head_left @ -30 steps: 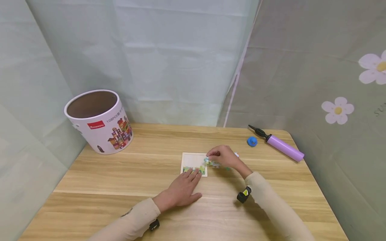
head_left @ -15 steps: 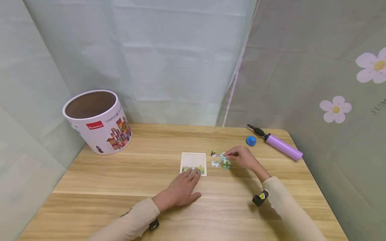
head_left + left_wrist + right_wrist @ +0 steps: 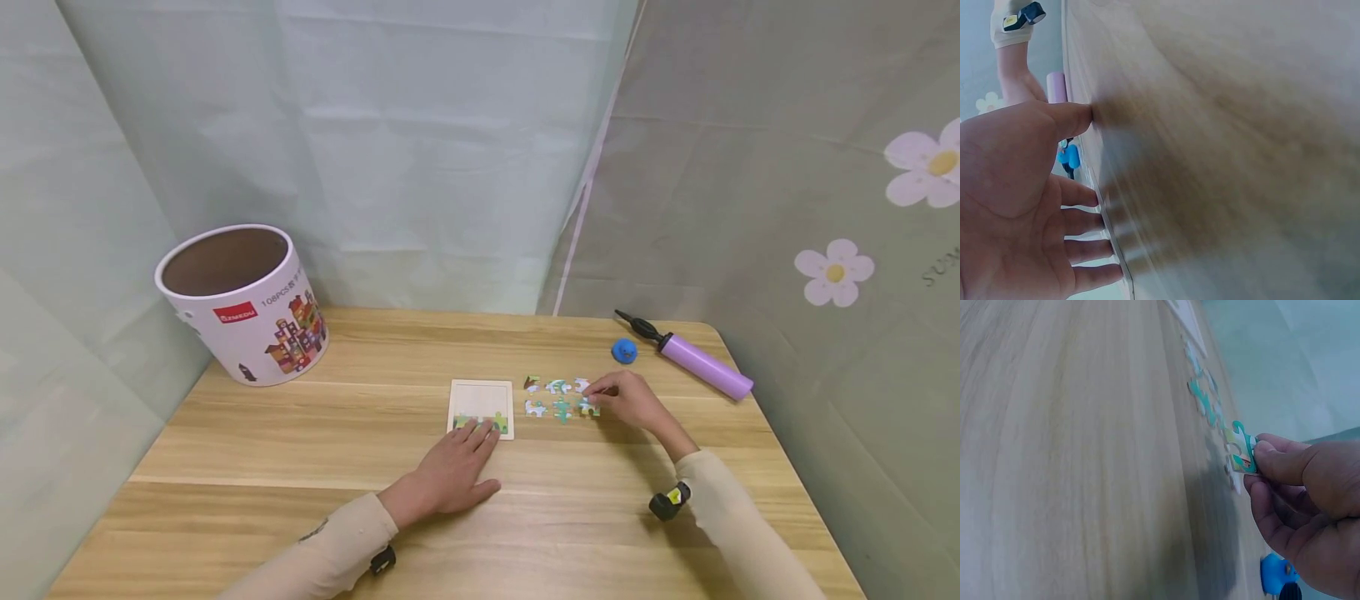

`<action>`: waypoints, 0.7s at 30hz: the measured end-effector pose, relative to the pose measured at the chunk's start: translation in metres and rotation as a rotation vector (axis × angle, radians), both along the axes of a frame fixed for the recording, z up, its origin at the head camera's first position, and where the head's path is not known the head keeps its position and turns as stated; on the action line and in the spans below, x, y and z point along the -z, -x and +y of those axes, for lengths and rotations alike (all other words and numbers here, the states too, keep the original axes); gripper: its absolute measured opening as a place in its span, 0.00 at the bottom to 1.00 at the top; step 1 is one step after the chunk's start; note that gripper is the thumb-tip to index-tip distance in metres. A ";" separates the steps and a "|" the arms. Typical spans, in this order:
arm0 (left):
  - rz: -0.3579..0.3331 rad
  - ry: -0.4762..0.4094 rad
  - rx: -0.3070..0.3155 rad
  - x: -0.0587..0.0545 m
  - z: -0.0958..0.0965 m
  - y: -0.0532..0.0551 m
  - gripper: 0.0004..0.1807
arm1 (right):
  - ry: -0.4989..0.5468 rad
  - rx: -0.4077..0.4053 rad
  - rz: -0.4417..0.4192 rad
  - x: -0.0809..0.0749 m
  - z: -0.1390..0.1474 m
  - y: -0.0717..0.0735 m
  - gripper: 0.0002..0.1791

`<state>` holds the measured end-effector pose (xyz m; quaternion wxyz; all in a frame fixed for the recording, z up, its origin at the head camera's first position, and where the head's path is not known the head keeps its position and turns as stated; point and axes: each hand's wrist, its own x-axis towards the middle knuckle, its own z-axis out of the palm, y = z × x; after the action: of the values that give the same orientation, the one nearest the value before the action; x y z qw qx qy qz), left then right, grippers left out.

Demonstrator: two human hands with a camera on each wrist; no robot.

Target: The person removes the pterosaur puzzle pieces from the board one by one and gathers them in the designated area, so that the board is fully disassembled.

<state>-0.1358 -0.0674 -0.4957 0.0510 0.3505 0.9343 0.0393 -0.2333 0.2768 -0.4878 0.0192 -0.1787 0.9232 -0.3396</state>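
My left hand (image 3: 457, 471) lies with straight fingers on the lower edge of a small square puzzle tray (image 3: 480, 398). Green puzzle pieces (image 3: 491, 421) fill the tray's bottom strip, partly under the fingertips. In the left wrist view, the palm and spread fingers of the left hand (image 3: 1016, 200) show. My right hand (image 3: 630, 400) pinches a puzzle piece (image 3: 1241, 447) between thumb and fingers, tilted up, at the right end of the loose pieces. Those loose puzzle pieces (image 3: 562, 408) lie in two rows right of the tray; the hand hides part of the right end.
A large white bucket (image 3: 232, 333) stands at the table's back left. Behind the right hand are a small blue toy (image 3: 625, 351) and a purple hand pump (image 3: 705, 365). Cloth curtains (image 3: 420, 167) rise behind the table (image 3: 300, 450).
My right hand has carried the pinched puzzle piece rightward from the tray's right edge, over the loose pieces, to their right end. The left hand stays on the tray.
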 end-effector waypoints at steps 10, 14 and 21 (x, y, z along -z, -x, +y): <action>-0.018 -0.005 -0.004 -0.003 0.000 -0.001 0.40 | -0.028 -0.035 0.024 0.010 0.002 0.003 0.04; -0.016 0.001 -0.003 -0.003 0.000 -0.002 0.40 | -0.028 -0.057 0.042 0.012 0.000 0.003 0.04; -0.018 0.003 -0.004 -0.004 0.000 -0.002 0.40 | -0.029 -0.058 0.046 0.015 0.000 0.004 0.04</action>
<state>-0.1336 -0.0671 -0.4915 0.0598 0.3483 0.9346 0.0413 -0.2376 0.2769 -0.5028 0.0102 -0.2129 0.9227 -0.3212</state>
